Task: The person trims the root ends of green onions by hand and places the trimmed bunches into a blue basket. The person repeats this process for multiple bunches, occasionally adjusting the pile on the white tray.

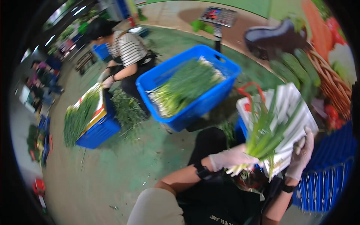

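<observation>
My left hand (234, 159), in a pale glove, grips a bunch of spring onions (263, 137) near its white root ends. The green leaves fan upward over a white plastic-looking covering (301, 112) with red marks. That covering lies on top of a blue container (241, 128), mostly hidden beneath it. At the right edge of the covering is my right hand (302, 154), also gloved, with its thumb apart from the fingers and nothing seen in it. Whether it presses on the covering is blurred.
A blue crate (182, 123) of spring onions stands ahead. Left of it, a co-worker (128, 53) bends over another blue crate (98, 133) topped with greens. Loose greens (128, 115) lie on the floor. A scale (218, 17) stands behind; blue baskets (326, 180) are at right.
</observation>
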A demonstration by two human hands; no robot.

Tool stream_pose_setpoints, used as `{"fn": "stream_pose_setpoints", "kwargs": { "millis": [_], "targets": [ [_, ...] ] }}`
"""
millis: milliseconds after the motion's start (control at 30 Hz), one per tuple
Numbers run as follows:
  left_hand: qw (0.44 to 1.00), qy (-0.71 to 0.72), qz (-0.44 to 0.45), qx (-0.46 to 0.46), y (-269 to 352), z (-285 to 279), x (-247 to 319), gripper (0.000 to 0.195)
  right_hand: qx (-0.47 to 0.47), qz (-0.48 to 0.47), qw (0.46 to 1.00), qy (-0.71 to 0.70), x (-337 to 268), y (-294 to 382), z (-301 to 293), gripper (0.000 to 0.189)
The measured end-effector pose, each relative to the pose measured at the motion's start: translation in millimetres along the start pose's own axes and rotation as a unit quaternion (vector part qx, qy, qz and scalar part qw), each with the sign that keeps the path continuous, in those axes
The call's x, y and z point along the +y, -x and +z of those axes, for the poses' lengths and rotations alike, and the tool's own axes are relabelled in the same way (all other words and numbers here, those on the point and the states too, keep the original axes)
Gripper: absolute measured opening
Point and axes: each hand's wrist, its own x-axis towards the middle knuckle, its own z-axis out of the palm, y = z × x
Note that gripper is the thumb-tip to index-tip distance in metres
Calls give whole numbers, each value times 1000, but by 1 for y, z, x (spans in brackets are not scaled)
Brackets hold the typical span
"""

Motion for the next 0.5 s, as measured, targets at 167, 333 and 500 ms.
{"fn": "stream_pose_setpoints", "kwargs": {
  "millis": [167, 333, 500],
  "targets": [
    [985, -90, -145, 27, 6, 10, 22, 18, -15, 21, 999, -32, 3, -17, -30, 20],
    [992, -52, -55, 97, 47, 3, 85, 15, 6, 32, 997, 71, 10, -1, -79, 42],
    [952, -169, -26, 255, 103, -24, 165, 18, -20, 170, 950, 261, 89, 21, -123, 40]
  ]
}}
